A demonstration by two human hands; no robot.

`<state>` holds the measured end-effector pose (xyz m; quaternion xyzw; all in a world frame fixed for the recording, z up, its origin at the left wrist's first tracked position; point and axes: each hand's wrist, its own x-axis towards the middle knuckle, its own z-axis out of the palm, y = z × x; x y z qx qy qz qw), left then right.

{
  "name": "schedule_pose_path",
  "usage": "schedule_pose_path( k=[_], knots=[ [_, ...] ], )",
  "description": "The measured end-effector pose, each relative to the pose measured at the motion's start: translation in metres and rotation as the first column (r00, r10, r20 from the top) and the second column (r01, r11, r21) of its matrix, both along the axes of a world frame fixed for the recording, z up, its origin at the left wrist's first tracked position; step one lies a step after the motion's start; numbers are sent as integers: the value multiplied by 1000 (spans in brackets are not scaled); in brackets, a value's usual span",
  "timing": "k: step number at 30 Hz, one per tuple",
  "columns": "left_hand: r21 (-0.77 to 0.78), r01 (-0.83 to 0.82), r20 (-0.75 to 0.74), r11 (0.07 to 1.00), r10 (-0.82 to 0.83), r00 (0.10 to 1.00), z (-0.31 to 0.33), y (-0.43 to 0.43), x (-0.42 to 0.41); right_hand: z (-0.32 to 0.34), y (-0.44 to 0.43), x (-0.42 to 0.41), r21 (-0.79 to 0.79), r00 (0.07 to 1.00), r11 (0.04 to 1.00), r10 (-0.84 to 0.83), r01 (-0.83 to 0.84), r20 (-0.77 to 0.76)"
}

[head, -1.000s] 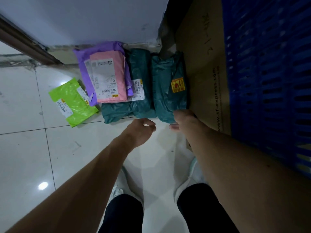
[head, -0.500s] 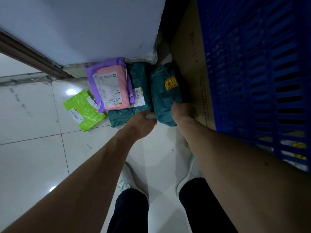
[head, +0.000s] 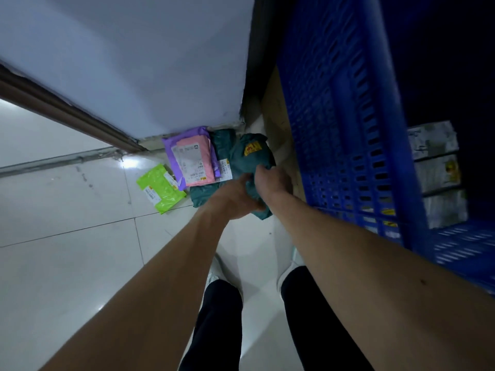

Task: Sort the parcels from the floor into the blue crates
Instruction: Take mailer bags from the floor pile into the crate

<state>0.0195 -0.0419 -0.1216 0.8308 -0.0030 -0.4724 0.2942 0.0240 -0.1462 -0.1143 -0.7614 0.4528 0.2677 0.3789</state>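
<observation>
A dark green parcel (head: pixel 250 156) with a yellow sticker is lifted off the floor at its near end. My left hand (head: pixel 233 198) and my right hand (head: pixel 270 180) both grip that near end. A second dark green parcel (head: pixel 206 195) lies on the floor under and left of it. A pink parcel (head: pixel 194 162) rests on a purple parcel (head: pixel 171 153) against the wall. A lime green parcel (head: pixel 159 187) lies apart at the left. The blue crate (head: pixel 345 129) stands at the right, holding white parcels (head: pixel 436 167).
A white wall (head: pixel 134 62) runs behind the parcels, with a brown strip at its left base. A cardboard sheet (head: pixel 278 124) leans between the crate and the parcels. My feet (head: pixel 214 277) stand on the glossy white tiles (head: pixel 67 263) below the hands.
Both hands reached forward and closed on the near end of the green parcel with the yellow sticker, which now tilts up off the floor. The view has pulled up and shows more of the crate.
</observation>
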Motion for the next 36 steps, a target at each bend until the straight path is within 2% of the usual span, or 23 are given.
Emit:
schedule_pose_path(
  k=[4, 8, 12, 18, 22, 27, 33, 36],
  knots=[
    [123, 40, 100, 992, -53, 994, 54, 1, -15, 71, 3, -3, 108, 999, 994, -17, 20, -29],
    [187, 42, 174, 981, -75, 982, 121, 4, -24, 139, 4, -7, 223, 999, 974, 40, -42, 14],
    [234, 117, 272, 965, -181, 945, 189, 13, -32, 211, 0, -12, 304, 992, 944, 121, -128, 44],
    [212, 41, 319, 976, -109, 941, 282, 30, -43, 317, 2, -21, 332, 968, 913, 192, -236, 159],
    [195, 16, 393, 981, -93, 915, 340, 38, -46, 370, 5, -33, 347, 957, 908, 151, -234, 249],
    [75, -94, 495, 993, 44, 868, 414, 45, -40, 431, 8, -40, 384, 938, 905, 45, -184, 344],
    [-148, -280, 426, 949, 316, 847, 474, 51, -12, 468, -17, -47, 368, 874, 929, -216, 47, 435],
    [-294, -351, 376, 889, 445, 813, 497, 47, -2, 464, -37, -57, 340, 882, 936, -232, 87, 411]
  ],
)
